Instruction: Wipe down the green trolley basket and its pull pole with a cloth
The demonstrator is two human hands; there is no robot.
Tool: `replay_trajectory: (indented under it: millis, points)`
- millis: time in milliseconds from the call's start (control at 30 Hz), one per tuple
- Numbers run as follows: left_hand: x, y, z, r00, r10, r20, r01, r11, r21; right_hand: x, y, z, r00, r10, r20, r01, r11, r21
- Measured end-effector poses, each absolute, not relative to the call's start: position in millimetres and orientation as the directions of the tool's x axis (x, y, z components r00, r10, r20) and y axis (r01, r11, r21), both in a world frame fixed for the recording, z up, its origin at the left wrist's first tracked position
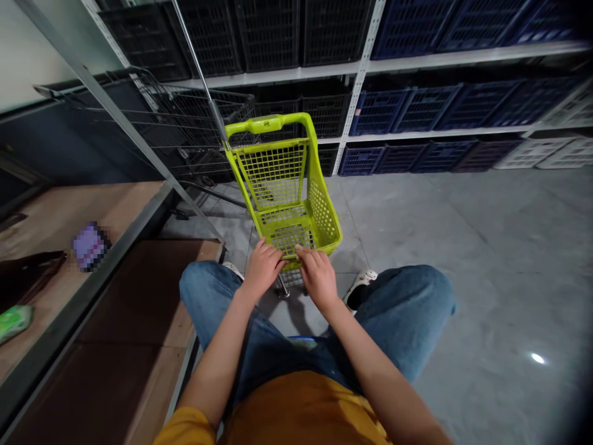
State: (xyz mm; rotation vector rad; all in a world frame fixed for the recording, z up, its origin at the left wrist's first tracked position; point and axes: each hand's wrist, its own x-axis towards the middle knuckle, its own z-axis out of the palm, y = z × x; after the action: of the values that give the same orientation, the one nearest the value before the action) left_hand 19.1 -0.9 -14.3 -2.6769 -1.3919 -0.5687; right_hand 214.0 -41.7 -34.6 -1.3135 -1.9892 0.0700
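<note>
A small lime-green shopping cart (323, 210) stands on the floor between my knees, its handle (267, 124) at the far end. No goods show in its basket. My left hand (264, 266) is closed on the basket's near rim, left of the middle, fingers bent over the edge. Just to the right, my right hand (317, 272) also has its fingers curled at that rim, with the thumb near the left hand. The undersides of both hands are hidden. A metal pole (199, 59) rises from the cart's far left corner by the handle.
Racks of black crates (269, 37) and blue crates (412, 28) line the back. A dark wire cart (185, 117) stands behind left. Wooden shelving (152, 266) with a metal post (125, 120) is close on my left, bearing a blurred purple item (90, 246) and a green packet (15, 321).
</note>
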Motion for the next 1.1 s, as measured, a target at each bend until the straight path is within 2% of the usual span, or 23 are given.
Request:
replay_trajectory:
  millis: [167,333,500,567,667,800,900,1000,1100]
  points:
    - [15,0,-17,0.515,0.779,0.358,0.793,-0.591,0.147,245,-23,-36,-0.221,0.823,0.523,0.801,0.459,-0.384]
    - [23,-2,-20,0.502,0.774,0.385,0.786,-0.595,0.171,299,-2,-42,0.02,0.792,0.61,0.853,0.305,-0.424]
    - [28,-4,-18,0.505,0.775,0.38,0.787,-0.595,0.165,287,-4,-60,0.259,0.749,0.609,0.805,0.18,-0.565]
    - [26,-3,-15,0.517,0.774,0.365,0.785,-0.599,0.158,281,-5,-67,0.344,0.733,0.587,0.771,0.136,-0.622]
    - [24,-2,-10,0.545,0.764,0.345,0.772,-0.618,0.148,283,-1,-76,0.396,0.73,0.557,0.699,0.154,-0.698]
    - [22,-1,-6,0.565,0.76,0.321,0.758,-0.632,0.16,286,10,-89,0.57,0.707,0.418,0.466,0.14,-0.873]
    - [21,0,-7,0.561,0.762,0.325,0.752,-0.632,0.185,266,7,-98,0.661,0.668,0.341,0.364,0.111,-0.925]
    - [20,-1,-7,0.547,0.768,0.333,0.745,-0.628,0.225,227,-11,-102,0.626,0.673,0.394,0.404,0.153,-0.902]
    - [18,0,-5,0.545,0.769,0.334,0.739,-0.629,0.243,191,-34,-101,0.376,0.764,0.524,0.489,0.317,-0.813]
